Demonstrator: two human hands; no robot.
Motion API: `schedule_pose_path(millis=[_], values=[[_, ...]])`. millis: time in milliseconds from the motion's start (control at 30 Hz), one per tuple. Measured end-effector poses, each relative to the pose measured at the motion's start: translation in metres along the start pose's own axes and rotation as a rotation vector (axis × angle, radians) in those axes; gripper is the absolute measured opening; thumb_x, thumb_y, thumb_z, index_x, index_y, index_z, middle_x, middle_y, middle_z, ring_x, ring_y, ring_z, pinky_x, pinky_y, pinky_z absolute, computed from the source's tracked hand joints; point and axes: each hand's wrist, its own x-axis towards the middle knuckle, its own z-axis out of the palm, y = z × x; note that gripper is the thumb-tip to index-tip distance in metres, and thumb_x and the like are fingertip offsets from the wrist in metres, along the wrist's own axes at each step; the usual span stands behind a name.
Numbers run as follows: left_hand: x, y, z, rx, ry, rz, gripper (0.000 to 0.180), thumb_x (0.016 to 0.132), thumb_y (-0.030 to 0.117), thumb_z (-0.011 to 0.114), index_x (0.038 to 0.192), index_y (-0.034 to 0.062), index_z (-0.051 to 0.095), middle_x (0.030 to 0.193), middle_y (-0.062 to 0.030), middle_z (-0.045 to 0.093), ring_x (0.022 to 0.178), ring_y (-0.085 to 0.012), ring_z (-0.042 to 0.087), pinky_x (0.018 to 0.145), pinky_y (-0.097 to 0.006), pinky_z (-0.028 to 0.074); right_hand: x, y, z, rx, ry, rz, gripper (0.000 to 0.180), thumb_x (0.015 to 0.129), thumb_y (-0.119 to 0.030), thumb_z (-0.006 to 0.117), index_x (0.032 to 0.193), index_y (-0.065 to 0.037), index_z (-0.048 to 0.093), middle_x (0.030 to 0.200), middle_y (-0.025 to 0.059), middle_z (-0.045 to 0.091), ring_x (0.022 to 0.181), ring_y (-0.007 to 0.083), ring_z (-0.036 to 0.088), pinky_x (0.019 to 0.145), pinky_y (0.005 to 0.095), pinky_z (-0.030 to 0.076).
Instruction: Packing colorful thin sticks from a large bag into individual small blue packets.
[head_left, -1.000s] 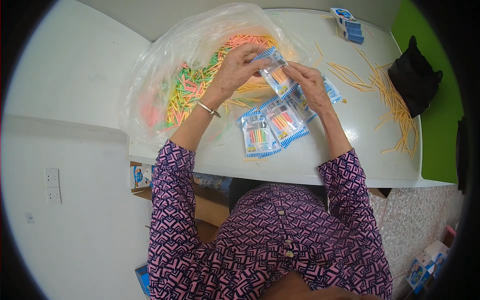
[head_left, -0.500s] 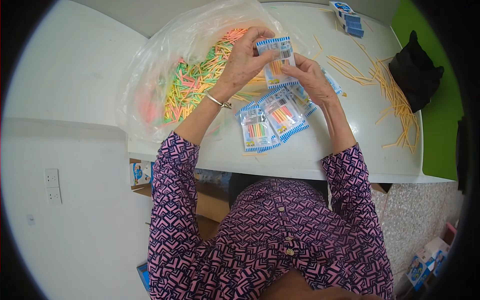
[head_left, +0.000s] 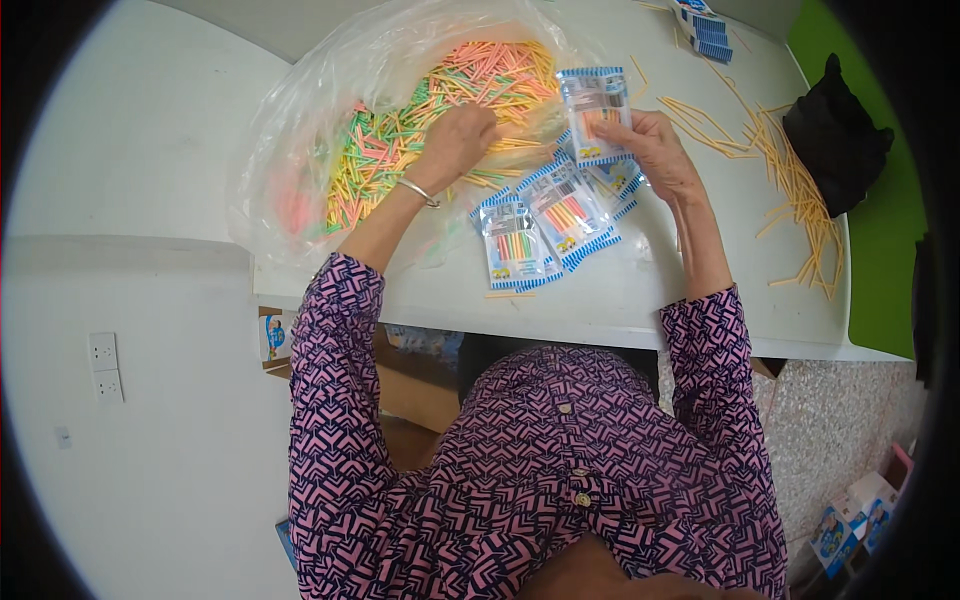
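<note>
I look down on a white surface (head_left: 640, 290) against a white wall, with green floor on the right. My left hand (head_left: 458, 140) is closed over coloured sticks (head_left: 400, 150) inside a clear plastic bag (head_left: 300, 150). My right hand (head_left: 655, 150) pinches a blue-edged packet (head_left: 595, 110) upright, just beside the bag. More filled packets (head_left: 540, 225) lie between my hands, near the front edge. Loose yellow sticks (head_left: 800, 200) crowd the right side beside a black cloth (head_left: 835, 145).

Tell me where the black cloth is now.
In the head view, the black cloth lies at the table's far right edge, beside the loose yellow sticks, beyond the right hand.
</note>
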Motion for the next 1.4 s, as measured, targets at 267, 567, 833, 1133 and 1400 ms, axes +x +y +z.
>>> schedule_pose_path(millis=[267, 567, 833, 1133, 1400], values=[[0.013, -0.014, 0.010, 0.051, -0.032, 0.034, 0.021, 0.076, 0.024, 0.065, 0.078, 0.0039, 0.059, 0.082, -0.0144, 0.060, 0.080, -0.0324, 0.059, 0.070, -0.043, 0.048, -0.003, 0.000, 0.010, 0.049, -0.049, 0.103, 0.031, 0.079, -0.030, 0.071, 0.088, 0.000, 0.069, 0.076, 0.0025, 0.066, 0.066, 0.0051, 0.057, 0.063, 0.0196, 0.043], [0.024, -0.026, -0.016, -0.121, -0.221, 0.053, 0.022, 0.072, 0.018, 0.067, 0.077, 0.0020, 0.053, 0.066, -0.0110, 0.056, 0.063, -0.0258, 0.055, 0.059, -0.036, 0.042, -0.005, 0.005, 0.005, 0.031, -0.136, 0.112, 0.033, 0.082, -0.033, 0.067, 0.087, 0.000, 0.069, 0.073, -0.0001, 0.064, 0.064, 0.0039, 0.053, 0.060, 0.0190, 0.040], [0.025, -0.017, -0.009, -0.006, -0.082, 0.065, 0.016, 0.074, 0.016, 0.063, 0.078, 0.0015, 0.056, 0.069, -0.0124, 0.059, 0.065, -0.0292, 0.057, 0.061, -0.038, 0.044, -0.006, 0.008, 0.007, 0.018, -0.144, 0.117, 0.036, 0.083, -0.035, 0.067, 0.090, 0.000, 0.068, 0.078, 0.0004, 0.065, 0.067, 0.0040, 0.055, 0.062, 0.0190, 0.042], [0.035, -0.027, -0.006, -0.054, -0.235, 0.099, 0.011, 0.076, 0.013, 0.059, 0.081, 0.0030, 0.061, 0.074, -0.0133, 0.062, 0.071, -0.0303, 0.059, 0.066, -0.039, 0.047, -0.008, 0.007, 0.006, 0.039, -0.122, 0.130, 0.036, 0.082, -0.033, 0.067, 0.093, 0.001, 0.068, 0.081, 0.0033, 0.067, 0.069, 0.0053, 0.057, 0.064, 0.0195, 0.043], [0.046, -0.004, 0.009, 0.361, 0.014, 0.174, 0.010, 0.077, 0.014, 0.060, 0.083, 0.0059, 0.056, 0.079, -0.0096, 0.054, 0.079, -0.0248, 0.058, 0.065, -0.038, 0.048, -0.004, 0.013, 0.002, -0.030, -0.099, 0.156, 0.035, 0.082, -0.033, 0.068, 0.093, 0.001, 0.068, 0.080, 0.0031, 0.067, 0.068, 0.0052, 0.057, 0.063, 0.0191, 0.043]])
